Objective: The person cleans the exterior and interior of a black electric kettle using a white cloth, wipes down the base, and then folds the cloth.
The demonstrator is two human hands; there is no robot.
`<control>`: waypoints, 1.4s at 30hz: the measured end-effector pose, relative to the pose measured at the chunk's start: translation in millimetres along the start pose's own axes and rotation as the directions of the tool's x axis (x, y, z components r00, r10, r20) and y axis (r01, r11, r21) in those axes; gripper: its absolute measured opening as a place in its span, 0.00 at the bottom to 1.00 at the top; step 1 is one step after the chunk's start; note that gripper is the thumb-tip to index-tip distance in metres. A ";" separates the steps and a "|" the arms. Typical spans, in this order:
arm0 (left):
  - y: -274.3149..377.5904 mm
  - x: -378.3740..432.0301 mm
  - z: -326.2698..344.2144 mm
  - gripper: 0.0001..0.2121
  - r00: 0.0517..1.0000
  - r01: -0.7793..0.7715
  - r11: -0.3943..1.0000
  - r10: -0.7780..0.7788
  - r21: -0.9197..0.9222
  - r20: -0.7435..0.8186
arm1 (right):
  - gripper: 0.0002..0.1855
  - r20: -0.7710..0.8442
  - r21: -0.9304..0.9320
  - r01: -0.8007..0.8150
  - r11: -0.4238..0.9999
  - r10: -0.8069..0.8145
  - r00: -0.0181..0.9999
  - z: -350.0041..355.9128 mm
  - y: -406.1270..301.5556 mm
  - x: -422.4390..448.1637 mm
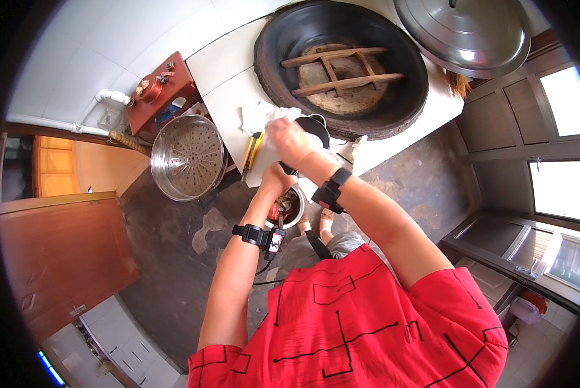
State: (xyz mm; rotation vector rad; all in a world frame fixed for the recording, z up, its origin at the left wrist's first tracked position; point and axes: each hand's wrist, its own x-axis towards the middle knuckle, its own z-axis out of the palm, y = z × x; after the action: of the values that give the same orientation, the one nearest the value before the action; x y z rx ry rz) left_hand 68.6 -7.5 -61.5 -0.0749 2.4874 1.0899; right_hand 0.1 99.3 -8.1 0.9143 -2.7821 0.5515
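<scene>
My left hand [276, 180] is closed around a dark handle [288, 169] at the counter's front edge; most of the handle is covered by fingers. My right hand [292, 140] is blurred, bent over the mouth of a small black pot [315, 130], near something white. Whether it holds that white thing is unclear. Crumpled white cloth or paper [260, 116] lies just beyond. To the left of the hands rests a yellow-and-black utility knife [252, 153]. Below them, on the floor by my feet, stands a metal bucket [301, 206] with scraps inside.
A large black wok [265, 63] is set into the white-tiled counter [222, 80], with a wooden rack [345, 72] inside. A big metal lid [469, 36] leans behind at right. A perforated steamer pan [188, 157] and a reddish-brown stand [146, 104] are at left.
</scene>
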 end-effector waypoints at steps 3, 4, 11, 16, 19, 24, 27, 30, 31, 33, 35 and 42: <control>-25.5 7.0 14.9 0.18 0.960 -0.231 0.969 0.241 0.089 -0.140 | 0.10 0.007 0.150 0.185 0.971 -0.189 0.982 -0.4 -13.9 -19.3; -32.2 4.5 17.8 0.20 0.938 -0.281 0.960 0.273 -0.010 -0.212 | 0.11 -0.027 0.291 0.152 0.945 -0.150 0.988 -8.9 -17.2 -29.2; 30.2 -14.2 -18.3 0.14 0.992 0.116 0.993 -0.117 0.019 0.046 | 0.14 -0.101 0.352 0.121 0.928 -0.091 0.991 -64.9 17.7 -114.8; 33.0 -17.1 -20.2 0.15 0.980 0.195 0.981 -0.195 -0.014 0.044 | 0.14 -0.025 0.294 -0.394 0.871 0.419 0.908 -74.9 41.4 -132.6; 34.5 -19.6 -21.6 0.15 0.983 0.185 0.983 -0.184 -0.022 0.025 | 0.15 -0.131 0.353 -0.399 0.846 0.467 0.874 -78.0 37.3 -112.5; 35.2 -19.0 -22.4 0.16 0.991 0.133 0.991 -0.134 0.035 0.024 | 0.11 -0.204 0.039 -0.319 0.947 0.320 0.925 -43.2 35.1 -75.8; 34.7 -18.9 -22.2 0.16 0.992 0.121 0.991 -0.122 0.060 0.020 | 0.09 -0.164 -0.069 -0.325 0.943 0.310 0.936 -24.0 45.7 -46.6; 36.4 -18.8 -23.1 0.15 0.992 0.125 0.991 -0.126 0.052 0.012 | 0.10 -0.082 -0.089 -0.274 0.958 0.267 0.960 -28.2 30.3 -12.2; 36.3 -19.0 -23.1 0.15 0.991 0.133 0.991 -0.133 0.033 0.013 | 0.11 -0.038 -0.070 -0.231 0.971 0.228 0.973 -27.1 24.9 -2.6; 33.8 -18.6 -22.3 0.14 0.993 0.116 0.993 -0.116 0.015 0.015 | 0.11 0.050 -0.086 -0.111 0.990 0.115 0.992 -24.8 14.0 4.3; 27.7 -16.2 -19.3 0.14 0.998 0.066 0.998 -0.067 0.018 0.016 | 0.10 0.027 0.147 -0.064 0.987 0.061 0.998 -23.7 3.4 -7.6; 36.8 -17.3 -18.4 0.16 0.988 0.154 0.988 -0.154 -0.015 0.015 | 0.19 -0.018 0.299 0.171 0.939 -0.173 0.985 -46.9 24.1 -92.5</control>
State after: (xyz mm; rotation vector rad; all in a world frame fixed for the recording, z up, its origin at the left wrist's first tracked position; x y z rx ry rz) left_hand 70.0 2.8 -18.1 -0.2589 2.4156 1.0429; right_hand 61.4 185.5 3.5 1.2072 -2.6322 0.9592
